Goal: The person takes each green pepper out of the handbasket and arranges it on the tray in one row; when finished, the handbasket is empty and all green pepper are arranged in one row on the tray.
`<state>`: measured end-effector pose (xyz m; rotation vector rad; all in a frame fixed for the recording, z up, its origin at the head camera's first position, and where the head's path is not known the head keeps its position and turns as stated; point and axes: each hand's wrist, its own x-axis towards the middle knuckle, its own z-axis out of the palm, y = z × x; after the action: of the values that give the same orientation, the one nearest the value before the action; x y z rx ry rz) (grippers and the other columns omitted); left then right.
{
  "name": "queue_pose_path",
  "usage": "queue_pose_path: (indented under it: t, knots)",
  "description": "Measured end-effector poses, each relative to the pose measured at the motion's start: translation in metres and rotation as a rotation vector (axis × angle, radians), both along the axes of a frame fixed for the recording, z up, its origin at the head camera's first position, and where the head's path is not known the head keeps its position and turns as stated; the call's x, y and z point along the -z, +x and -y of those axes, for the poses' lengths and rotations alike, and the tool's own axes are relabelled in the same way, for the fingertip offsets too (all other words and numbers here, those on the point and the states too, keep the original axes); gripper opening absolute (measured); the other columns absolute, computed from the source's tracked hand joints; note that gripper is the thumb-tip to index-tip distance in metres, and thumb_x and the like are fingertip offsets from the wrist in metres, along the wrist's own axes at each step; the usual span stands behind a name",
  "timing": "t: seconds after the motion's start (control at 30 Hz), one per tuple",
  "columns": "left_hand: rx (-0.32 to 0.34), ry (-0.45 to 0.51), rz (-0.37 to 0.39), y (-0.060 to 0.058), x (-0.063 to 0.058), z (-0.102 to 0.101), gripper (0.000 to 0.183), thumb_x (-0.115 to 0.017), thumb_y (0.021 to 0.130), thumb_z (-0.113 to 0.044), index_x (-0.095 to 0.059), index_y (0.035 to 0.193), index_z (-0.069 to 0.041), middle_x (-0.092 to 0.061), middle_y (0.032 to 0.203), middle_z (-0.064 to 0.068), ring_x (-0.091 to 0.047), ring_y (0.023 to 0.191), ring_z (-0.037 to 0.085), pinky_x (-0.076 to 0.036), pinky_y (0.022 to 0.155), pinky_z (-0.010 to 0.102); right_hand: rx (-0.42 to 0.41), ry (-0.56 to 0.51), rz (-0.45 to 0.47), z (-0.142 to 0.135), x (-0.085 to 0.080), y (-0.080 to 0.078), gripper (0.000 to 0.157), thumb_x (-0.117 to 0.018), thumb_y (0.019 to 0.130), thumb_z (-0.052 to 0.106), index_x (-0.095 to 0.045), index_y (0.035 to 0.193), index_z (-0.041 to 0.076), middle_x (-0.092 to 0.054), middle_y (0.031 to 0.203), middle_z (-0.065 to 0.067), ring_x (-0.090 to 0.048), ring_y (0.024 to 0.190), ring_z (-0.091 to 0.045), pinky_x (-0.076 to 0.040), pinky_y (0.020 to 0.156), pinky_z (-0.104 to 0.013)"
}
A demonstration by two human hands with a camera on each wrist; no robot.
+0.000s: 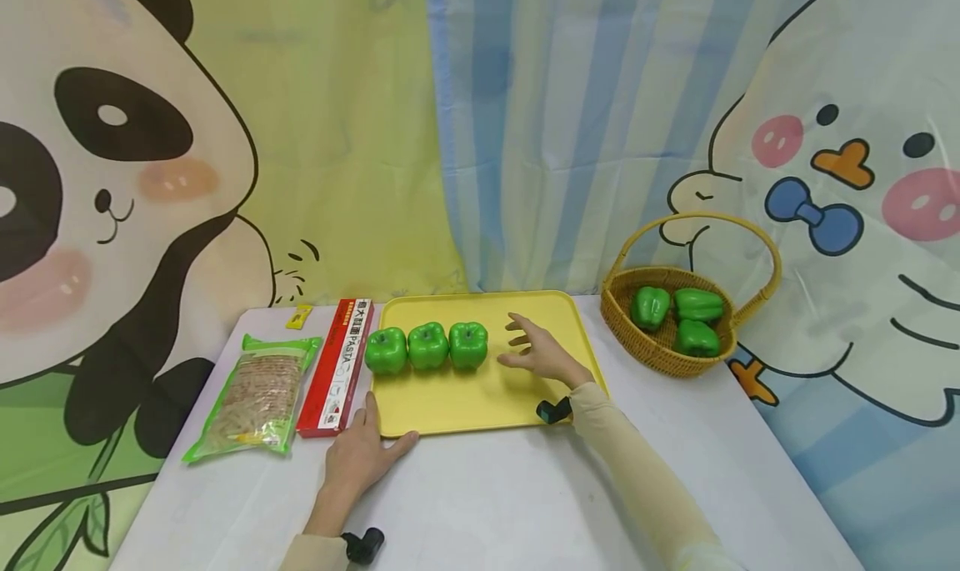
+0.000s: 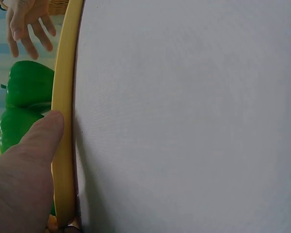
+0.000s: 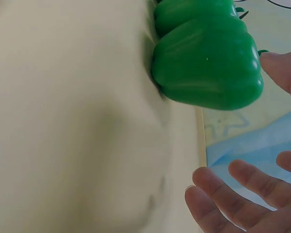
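Three green bell peppers (image 1: 428,346) stand in a row on the left half of a yellow tray (image 1: 487,408). My left hand (image 1: 356,463) rests at the tray's near left corner, fingers along the side and thumb on the front rim, as the left wrist view shows. Over the tray, to the right of the row, my right hand (image 1: 543,354) is spread and holds nothing. In the right wrist view its thumb overlaps the stem side of the nearest bell pepper (image 3: 208,65), and the other fingers are apart from it.
A wicker basket (image 1: 637,350) with a tall handle holds three more green peppers at the right. Left of the tray lie a red and white pasta box (image 1: 337,371), a clear green-edged bag of noodles (image 1: 262,392) and a small yellow packet (image 1: 298,317). Printed curtains hang behind.
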<state>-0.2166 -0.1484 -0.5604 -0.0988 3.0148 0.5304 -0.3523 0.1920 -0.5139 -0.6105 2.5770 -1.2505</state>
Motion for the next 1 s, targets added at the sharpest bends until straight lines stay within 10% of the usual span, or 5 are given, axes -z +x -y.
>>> queue_pose_path:
  t: [1.0]
  knots:
    - [0.008,0.005,0.013,-0.001,0.001,0.001,0.120,-0.064,0.080,-0.074,-0.018,0.157,0.005,-0.052,0.139,0.028,-0.060,0.082,0.030,-0.056,0.079,0.051,0.226,0.042,-0.180,-0.104,-0.021,0.038,0.075,-0.067,0.096,0.041,-0.034,0.156,0.009,-0.051,0.146,-0.026,-0.059,0.123,-0.045,-0.052,0.097,-0.055]
